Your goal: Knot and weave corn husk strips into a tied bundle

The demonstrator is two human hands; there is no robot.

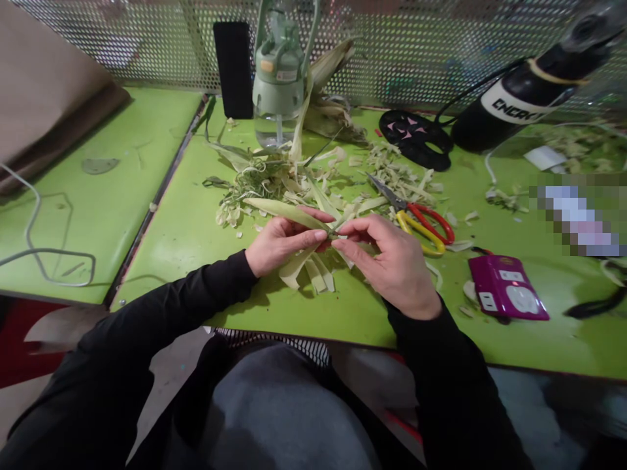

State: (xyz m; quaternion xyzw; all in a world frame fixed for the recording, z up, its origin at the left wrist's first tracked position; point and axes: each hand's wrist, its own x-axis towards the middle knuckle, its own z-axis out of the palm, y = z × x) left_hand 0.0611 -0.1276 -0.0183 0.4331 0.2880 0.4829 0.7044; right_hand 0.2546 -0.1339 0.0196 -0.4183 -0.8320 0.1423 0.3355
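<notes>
While the left hand pinches the strips, the right hand grips their junction, apparently binding them, and the next move likely calls for firm tension.

the husk is pale green, the table lime

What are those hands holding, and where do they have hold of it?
A bunch of pale green leaf-like strips. The left hand and right hand pinch it near where the strips meet, with loose ends fanning outward.
</notes>
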